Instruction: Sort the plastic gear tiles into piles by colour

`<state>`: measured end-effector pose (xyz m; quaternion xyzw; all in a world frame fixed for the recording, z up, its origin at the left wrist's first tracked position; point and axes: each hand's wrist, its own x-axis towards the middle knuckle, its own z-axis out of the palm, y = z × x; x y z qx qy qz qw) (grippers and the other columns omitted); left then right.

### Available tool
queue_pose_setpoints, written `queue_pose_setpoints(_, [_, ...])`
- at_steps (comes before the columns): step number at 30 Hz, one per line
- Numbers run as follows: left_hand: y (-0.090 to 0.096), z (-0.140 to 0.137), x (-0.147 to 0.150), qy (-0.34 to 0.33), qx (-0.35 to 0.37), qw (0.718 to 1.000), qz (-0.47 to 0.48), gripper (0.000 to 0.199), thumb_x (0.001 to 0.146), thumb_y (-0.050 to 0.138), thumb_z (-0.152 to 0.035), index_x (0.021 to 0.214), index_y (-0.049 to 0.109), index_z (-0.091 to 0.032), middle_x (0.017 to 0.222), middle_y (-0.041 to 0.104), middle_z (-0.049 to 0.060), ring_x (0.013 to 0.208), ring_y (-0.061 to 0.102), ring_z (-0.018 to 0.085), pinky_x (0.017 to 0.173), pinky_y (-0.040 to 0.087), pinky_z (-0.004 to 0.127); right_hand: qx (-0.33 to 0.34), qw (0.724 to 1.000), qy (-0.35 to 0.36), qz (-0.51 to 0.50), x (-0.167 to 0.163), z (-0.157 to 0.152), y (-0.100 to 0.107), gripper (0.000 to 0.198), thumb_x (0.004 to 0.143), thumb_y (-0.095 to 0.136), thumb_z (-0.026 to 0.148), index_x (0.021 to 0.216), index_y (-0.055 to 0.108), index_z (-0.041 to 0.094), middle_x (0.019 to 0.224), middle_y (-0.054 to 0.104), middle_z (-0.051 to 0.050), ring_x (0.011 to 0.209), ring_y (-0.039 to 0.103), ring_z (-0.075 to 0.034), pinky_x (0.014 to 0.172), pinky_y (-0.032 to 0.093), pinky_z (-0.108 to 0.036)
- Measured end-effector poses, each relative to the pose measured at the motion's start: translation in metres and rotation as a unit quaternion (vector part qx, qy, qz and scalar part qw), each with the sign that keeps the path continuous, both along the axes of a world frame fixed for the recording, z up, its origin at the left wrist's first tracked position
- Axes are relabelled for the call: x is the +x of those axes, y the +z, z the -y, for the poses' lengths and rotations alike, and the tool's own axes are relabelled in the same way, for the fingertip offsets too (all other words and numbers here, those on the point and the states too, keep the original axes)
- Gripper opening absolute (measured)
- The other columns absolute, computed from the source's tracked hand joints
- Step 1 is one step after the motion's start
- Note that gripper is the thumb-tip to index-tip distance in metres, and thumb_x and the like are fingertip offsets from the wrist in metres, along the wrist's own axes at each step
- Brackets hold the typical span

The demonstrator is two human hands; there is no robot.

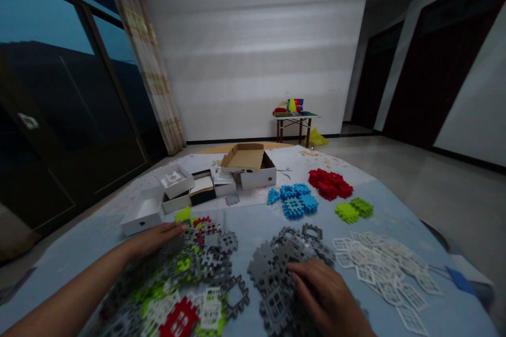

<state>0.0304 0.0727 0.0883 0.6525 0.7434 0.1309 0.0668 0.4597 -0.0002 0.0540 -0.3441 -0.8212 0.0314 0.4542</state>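
My left hand (160, 236) reaches to the far left side of a mixed pile of toothed plastic building pieces (184, 263), its fingers stretched out and touching the edge. Grey, lime, red and white pieces lie jumbled there, with a red window piece (179, 318) near the front. My right hand (326, 292) rests at a heap of grey toothed pieces (276, 263), fingers curled together against it. Whatever is between those fingertips is hidden. Between the two heaps lies a grey open-frame piece (235, 295).
Sorted heaps lie on the cloth-covered table: blue pieces (294, 205), red pieces (328, 183), lime pieces (351, 211) and white window frames (383, 258). Behind the mixed pile stand small white boxes (144, 208) and a larger cardboard box (259, 176). A small side table (296, 116) stands by the wall.
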Motion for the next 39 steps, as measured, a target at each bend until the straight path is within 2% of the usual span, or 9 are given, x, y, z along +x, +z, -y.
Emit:
queue_pose_setpoints(3, [0.015,-0.020,0.013,-0.016,-0.025,0.999,-0.016,0.055,0.069,0.038,-0.067,0.080,0.071,-0.024,0.084,0.071,0.006,0.084,0.064,0.027,0.075,0.050,0.036,0.004,1.000,-0.001,-0.006,0.000,-0.001,0.001,0.018,0.087,0.047,0.022,0.097,0.062,0.021,0.075,0.067,-0.003,0.067,0.064,-0.013,0.061,0.053,-0.022])
queue_pose_setpoints(5, [0.016,-0.043,0.034,-0.030,-0.020,0.999,-0.033,0.052,0.074,0.036,-0.061,0.088,0.069,-0.024,0.094,0.070,0.007,0.092,0.062,0.028,0.081,0.048,0.038,0.005,1.000,0.000,-0.011,0.001,-0.001,0.001,0.018,0.087,0.047,0.021,0.098,0.061,0.021,0.074,0.067,-0.003,0.066,0.064,-0.013,0.060,0.053,-0.022])
queue_pose_setpoints(10, [-0.012,-0.099,0.110,-0.111,-0.027,0.991,-0.065,0.048,0.081,0.046,-0.043,0.123,0.051,-0.020,0.135,0.046,0.010,0.125,0.040,0.022,0.105,0.030,0.039,0.006,1.000,-0.015,-0.012,0.002,-0.004,0.001,0.017,0.087,0.047,0.021,0.095,0.061,0.020,0.073,0.067,-0.003,0.065,0.064,-0.013,0.061,0.053,-0.022])
queue_pose_setpoints(14, [-0.037,-0.112,0.146,-0.121,-0.067,0.986,-0.087,0.055,0.083,0.045,-0.046,0.128,0.042,-0.016,0.139,0.038,0.014,0.127,0.037,0.026,0.104,0.028,0.053,0.010,1.000,-0.014,-0.010,0.001,-0.003,0.002,0.018,0.086,0.046,0.019,0.095,0.061,0.020,0.075,0.067,-0.003,0.067,0.064,-0.014,0.062,0.053,-0.023])
queue_pose_setpoints(17, [-0.044,-0.096,0.146,-0.121,-0.095,0.983,-0.103,0.056,0.082,0.044,-0.045,0.130,0.042,-0.016,0.141,0.036,0.015,0.129,0.034,0.028,0.105,0.025,0.052,0.003,1.000,-0.012,-0.010,0.000,-0.001,0.003,0.018,0.086,0.046,0.019,0.095,0.061,0.020,0.075,0.067,-0.003,0.067,0.063,-0.014,0.061,0.052,-0.024])
queue_pose_setpoints(21, [-0.040,-0.052,0.132,-0.141,-0.115,0.978,-0.105,0.056,0.081,0.039,-0.044,0.132,0.041,-0.022,0.144,0.033,0.012,0.132,0.030,0.027,0.108,0.018,0.050,-0.017,1.000,0.003,-0.015,-0.003,0.004,0.003,0.018,0.086,0.047,0.018,0.096,0.061,0.019,0.076,0.066,-0.004,0.069,0.063,-0.014,0.064,0.051,-0.025])
queue_pose_setpoints(26, [-0.031,-0.023,0.122,-0.119,-0.088,0.985,-0.092,0.053,0.081,0.037,-0.048,0.127,0.047,-0.025,0.136,0.046,0.008,0.127,0.038,0.025,0.107,0.023,0.047,-0.045,0.999,0.027,-0.015,-0.007,0.009,0.000,0.018,0.086,0.046,0.017,0.095,0.061,0.019,0.075,0.065,-0.003,0.068,0.062,-0.013,0.062,0.049,-0.024])
queue_pose_setpoints(35, [-0.036,-0.096,0.145,0.036,-0.052,0.995,-0.076,0.052,0.083,0.042,-0.050,0.121,0.047,-0.015,0.122,0.053,0.013,0.110,0.051,0.024,0.092,0.041,0.048,0.000,0.999,0.013,-0.034,-0.004,0.004,0.003,0.017,0.085,0.047,0.016,0.095,0.061,0.020,0.075,0.067,-0.003,0.068,0.063,-0.014,0.064,0.050,-0.023])
queue_pose_setpoints(39, [-0.038,-0.119,0.163,0.092,-0.026,0.992,-0.087,0.051,0.081,0.043,-0.051,0.113,0.052,-0.012,0.114,0.056,0.017,0.107,0.052,0.028,0.087,0.043,0.049,0.028,0.999,0.019,-0.028,-0.004,-0.004,-0.003,0.018,0.084,0.047,0.015,0.094,0.061,0.020,0.073,0.067,-0.002,0.065,0.062,-0.013,0.061,0.049,-0.021])
